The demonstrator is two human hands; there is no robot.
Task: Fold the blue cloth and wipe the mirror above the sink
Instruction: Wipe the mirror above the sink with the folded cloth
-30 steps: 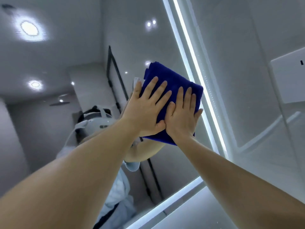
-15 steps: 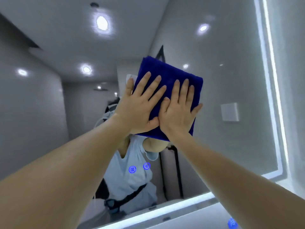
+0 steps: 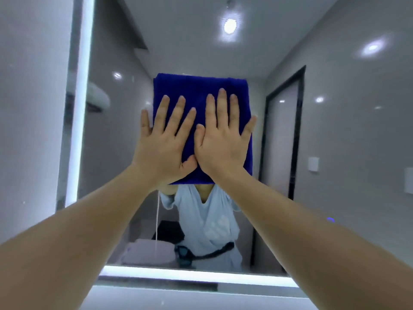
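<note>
A folded blue cloth [image 3: 201,90] lies flat and square against the mirror [image 3: 335,130], near its middle and a little left. My left hand [image 3: 163,142] and my right hand [image 3: 221,142] press on its lower half side by side, palms flat, fingers spread and pointing up, thumbs touching. Both arms reach up from the bottom corners. The cloth's lower edge is partly hidden behind my wrists. The mirror reflects a person in a light shirt below the cloth.
A lit strip [image 3: 81,108] runs down the mirror's left edge and another lit strip [image 3: 190,275] along its bottom edge. A plain grey wall [image 3: 33,108] lies left of the mirror. A pale ledge [image 3: 178,298] sits under it.
Both hands have slid the cloth leftward across the glass, from beside the right lit edge to near the left one. The cloth has turned from tilted to square.
</note>
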